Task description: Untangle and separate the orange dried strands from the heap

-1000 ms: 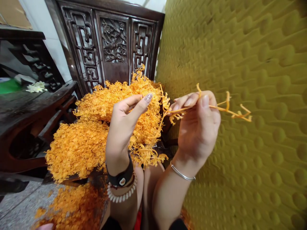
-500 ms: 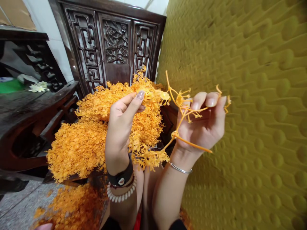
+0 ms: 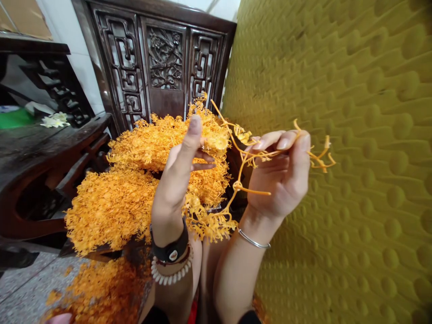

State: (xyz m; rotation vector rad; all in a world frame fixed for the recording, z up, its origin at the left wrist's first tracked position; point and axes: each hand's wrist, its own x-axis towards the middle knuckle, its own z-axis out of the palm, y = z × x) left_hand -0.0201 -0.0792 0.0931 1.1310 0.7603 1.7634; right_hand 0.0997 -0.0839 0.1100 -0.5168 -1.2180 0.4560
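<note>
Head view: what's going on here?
A person is working with an orange branch. The right hand pinches it between thumb and fingers. The left hand is open in front of an orange pile, its thumb raised; whether it touches any piece is unclear.

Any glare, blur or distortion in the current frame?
Head view: glints on the carved panel; same view: the yellow sheet looks stretched toward the picture's right edge; same view: the lower orange heap looks softer than the stem in the right hand.
</note>
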